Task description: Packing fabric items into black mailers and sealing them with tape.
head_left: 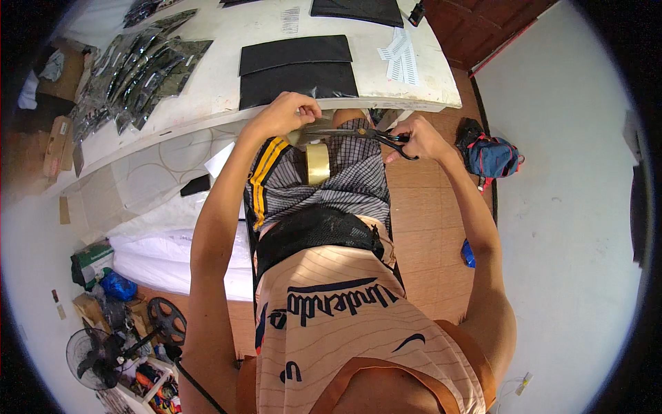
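My right hand [422, 140], at the table's front edge, grips the black handles of a pair of scissors [363, 133]. Their blades point left across my lap, toward my left hand. My left hand [288, 113] is closed, fingers curled in a pinch beside the blade tips; whatever lies between them is too small to make out. Between my thighs rests a roll of gold-brown tape [318, 164], on my checked shorts. Just beyond my left hand, a flat black folded package [298, 69] lies on the white table [207, 90] near its front edge.
Camouflage-patterned items in clear plastic [148, 72] cover the table's left side. Strips of white labels [400, 58] and another black package [358, 10] lie farther back. A blue backpack [494, 159] sits on the floor at right; a fan [93, 359] stands lower left.
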### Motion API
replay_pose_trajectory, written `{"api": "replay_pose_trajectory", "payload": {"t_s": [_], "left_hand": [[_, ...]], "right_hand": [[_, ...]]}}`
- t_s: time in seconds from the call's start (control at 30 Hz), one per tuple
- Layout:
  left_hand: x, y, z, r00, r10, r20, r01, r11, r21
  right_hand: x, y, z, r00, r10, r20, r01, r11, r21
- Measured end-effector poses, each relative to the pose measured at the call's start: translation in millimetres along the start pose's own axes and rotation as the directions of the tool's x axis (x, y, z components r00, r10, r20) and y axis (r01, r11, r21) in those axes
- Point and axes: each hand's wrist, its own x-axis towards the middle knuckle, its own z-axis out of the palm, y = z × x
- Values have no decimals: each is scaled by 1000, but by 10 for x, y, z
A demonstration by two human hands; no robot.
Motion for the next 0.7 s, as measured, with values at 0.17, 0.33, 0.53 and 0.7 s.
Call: {"api": "replay_pose_trajectory", "payload": {"t_s": [0.17, 0.33, 0.53, 0.7], "left_hand": [[-44, 22, -28, 999, 27, -21, -27, 1000, 14], [-73, 86, -144, 993, 49, -104, -50, 999, -8], [-155, 34, -206, 982, -25, -185, 21, 1000, -23], [-274, -229, -106, 969, -72, -236, 42, 991, -130]], "right_hand": [[-41, -8, 45, 991, -106, -81, 96, 989, -113], [-138, -12, 44, 985, -116, -124, 104, 990, -96], [-302, 173, 84, 986, -76, -149, 56, 990, -131], [-463, 62, 103, 982, -29, -188, 15, 997, -76]]}}
